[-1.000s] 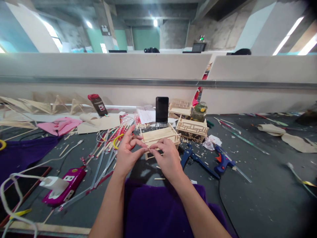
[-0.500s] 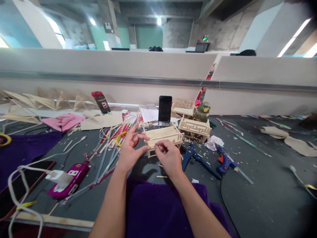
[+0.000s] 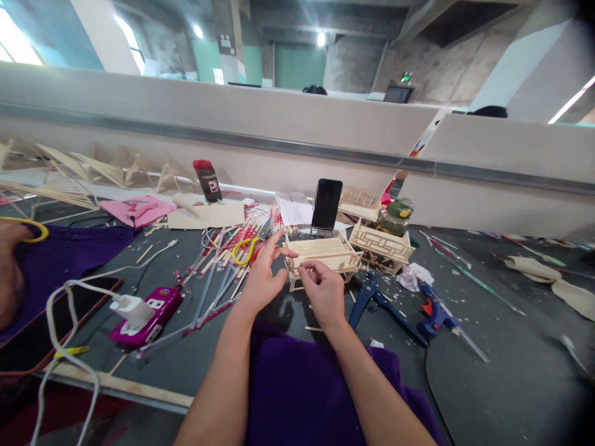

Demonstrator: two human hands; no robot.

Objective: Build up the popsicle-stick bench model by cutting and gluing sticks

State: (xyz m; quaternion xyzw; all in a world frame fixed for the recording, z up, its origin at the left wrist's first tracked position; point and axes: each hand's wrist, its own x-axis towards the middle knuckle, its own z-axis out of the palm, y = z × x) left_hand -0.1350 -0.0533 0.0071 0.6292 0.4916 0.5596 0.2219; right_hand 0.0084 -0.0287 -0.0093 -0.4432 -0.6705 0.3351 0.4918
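Note:
In the middle of the head view stands a small model made of thin wooden sticks (image 3: 328, 248), with a slatted top and low railings. My left hand (image 3: 264, 279) is at its left end, thumb and fingers apart, with the fingertips by the corner of the railing; whether they touch it I cannot tell. At the front railing, my right hand (image 3: 325, 294) is closed in a pinch. Whatever lies between its fingertips is hidden or too small to name. A second stick model (image 3: 381, 241) stands behind to the right.
Right of my hands lie dark blue cutters (image 3: 367, 294) and a blue glue gun (image 3: 434, 313) with its cable. A phone (image 3: 328, 203) stands behind the model. Loose sticks, yellow-handled scissors (image 3: 246, 251) and a purple power strip (image 3: 149, 319) lie left. Another person's hand (image 3: 12, 272) shows at the far left.
The view has turned left and tilted, so the table things sit further right. My left fingers have shifted slightly at the model's corner; my right hand stays pinched at the front railing. Another person's hand has appeared.

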